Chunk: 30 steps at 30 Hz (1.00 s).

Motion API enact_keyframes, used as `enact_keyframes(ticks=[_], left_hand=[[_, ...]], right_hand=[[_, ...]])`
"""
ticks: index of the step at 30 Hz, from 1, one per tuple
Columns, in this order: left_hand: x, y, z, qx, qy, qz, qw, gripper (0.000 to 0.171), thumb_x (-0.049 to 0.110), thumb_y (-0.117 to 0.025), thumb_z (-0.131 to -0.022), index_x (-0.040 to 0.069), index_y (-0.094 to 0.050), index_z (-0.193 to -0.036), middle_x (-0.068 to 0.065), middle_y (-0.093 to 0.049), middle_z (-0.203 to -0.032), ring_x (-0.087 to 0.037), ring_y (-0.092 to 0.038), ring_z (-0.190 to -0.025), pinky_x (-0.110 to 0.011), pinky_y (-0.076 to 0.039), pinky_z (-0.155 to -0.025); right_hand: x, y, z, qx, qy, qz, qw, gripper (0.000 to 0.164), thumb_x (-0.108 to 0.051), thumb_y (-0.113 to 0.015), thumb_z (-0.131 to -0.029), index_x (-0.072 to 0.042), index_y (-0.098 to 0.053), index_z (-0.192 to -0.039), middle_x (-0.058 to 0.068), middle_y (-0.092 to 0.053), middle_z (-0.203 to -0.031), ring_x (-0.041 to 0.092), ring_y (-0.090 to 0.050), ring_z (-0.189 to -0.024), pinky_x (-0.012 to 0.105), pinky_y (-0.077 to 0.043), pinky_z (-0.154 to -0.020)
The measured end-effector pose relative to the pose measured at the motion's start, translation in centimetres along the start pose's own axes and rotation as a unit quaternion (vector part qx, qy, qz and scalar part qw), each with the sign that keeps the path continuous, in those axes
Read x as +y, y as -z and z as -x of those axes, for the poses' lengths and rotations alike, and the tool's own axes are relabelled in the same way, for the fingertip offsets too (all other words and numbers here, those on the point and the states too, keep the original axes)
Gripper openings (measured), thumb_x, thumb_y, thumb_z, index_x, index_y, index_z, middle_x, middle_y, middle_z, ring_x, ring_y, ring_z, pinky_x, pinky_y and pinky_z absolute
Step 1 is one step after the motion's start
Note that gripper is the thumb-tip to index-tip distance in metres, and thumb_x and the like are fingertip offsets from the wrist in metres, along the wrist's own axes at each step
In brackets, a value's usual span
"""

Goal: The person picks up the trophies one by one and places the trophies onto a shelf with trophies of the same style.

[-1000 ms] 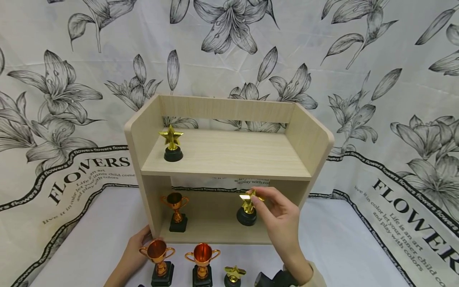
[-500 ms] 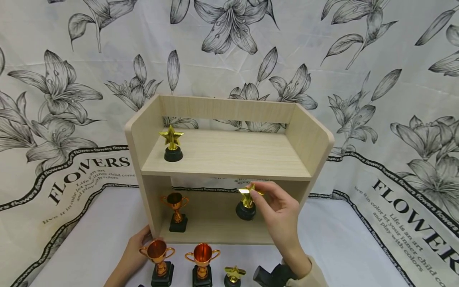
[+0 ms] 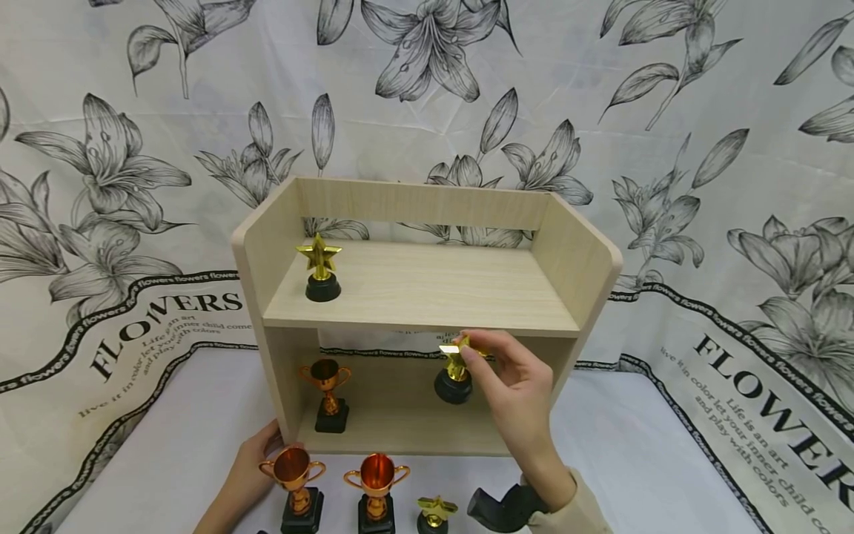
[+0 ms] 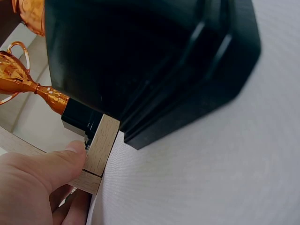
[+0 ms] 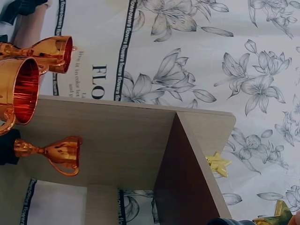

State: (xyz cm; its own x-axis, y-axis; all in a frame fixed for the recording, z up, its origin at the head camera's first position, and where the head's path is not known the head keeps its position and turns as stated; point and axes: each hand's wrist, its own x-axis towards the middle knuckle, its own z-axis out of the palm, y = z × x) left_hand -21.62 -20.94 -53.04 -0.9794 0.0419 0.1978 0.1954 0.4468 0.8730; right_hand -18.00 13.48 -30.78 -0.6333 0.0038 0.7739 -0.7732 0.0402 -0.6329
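My right hand (image 3: 523, 397) pinches a gold star trophy (image 3: 454, 382) by its star, its round black base hanging free in front of the lower compartment. In the right wrist view only part of that star and base shows at the bottom right corner. My left hand (image 4: 40, 176) grips the lower front corner of the wooden shelf (image 3: 414, 319), thumb on the inner side and fingers round the outside. Inside the lower compartment, at the left, stands a bronze cup trophy (image 3: 329, 393). Another gold star trophy (image 3: 320, 268) stands on the upper board at the left.
Two more bronze cups, a left one (image 3: 296, 489) and a right one (image 3: 376, 489), stand on the white table before the shelf. Beside them is a small gold star trophy (image 3: 435, 513). A flower-print cloth (image 3: 700, 222) hangs behind the shelf.
The right hand has lifted the star trophy slightly and shifted it a little to the left. The left hand and the other trophies stay where they were.
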Motion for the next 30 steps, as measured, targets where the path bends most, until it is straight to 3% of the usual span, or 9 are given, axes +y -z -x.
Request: enact_keyframes(ticks=[16,22,30], left_hand=[[-0.3,-0.2,0.0,0.013,-0.013,-0.012,0.9998,0.066,0.025,-0.073,-0.082,-0.004,-0.044,-0.135,-0.022,-0.055,-0.128,-0.032,-0.06,-0.109,-0.045,-0.048,-0.092],[-0.3,-0.1,-0.1,0.006,-0.004,-0.01,0.9999,0.069,0.027,-0.072,-0.083,-0.003,-0.042,-0.137,-0.022,-0.053,-0.13,-0.033,-0.058,-0.112,-0.048,-0.046,-0.094],[-0.8,-0.2,-0.2,0.007,-0.003,-0.011,0.9999,0.071,0.03,-0.073,-0.082,-0.001,-0.042,-0.138,-0.02,-0.054,-0.13,-0.033,-0.057,-0.114,-0.051,-0.043,-0.096]], right_hand=[[-0.4,-0.3,-0.9,0.008,-0.004,0.003,1.0,0.02,0.009,-0.065,-0.082,0.004,-0.067,-0.102,0.02,-0.065,-0.098,0.023,-0.063,-0.092,0.029,-0.051,-0.086],[-0.7,-0.4,-1.1,0.013,-0.001,0.001,1.0,0.02,0.009,-0.065,-0.082,0.004,-0.067,-0.102,0.02,-0.066,-0.097,0.023,-0.063,-0.091,0.032,-0.048,-0.092],[-0.8,-0.6,-1.5,0.016,0.012,-0.012,1.0,0.02,0.01,-0.065,-0.081,0.006,-0.067,-0.101,0.022,-0.066,-0.096,0.024,-0.064,-0.091,0.029,-0.051,-0.087]])
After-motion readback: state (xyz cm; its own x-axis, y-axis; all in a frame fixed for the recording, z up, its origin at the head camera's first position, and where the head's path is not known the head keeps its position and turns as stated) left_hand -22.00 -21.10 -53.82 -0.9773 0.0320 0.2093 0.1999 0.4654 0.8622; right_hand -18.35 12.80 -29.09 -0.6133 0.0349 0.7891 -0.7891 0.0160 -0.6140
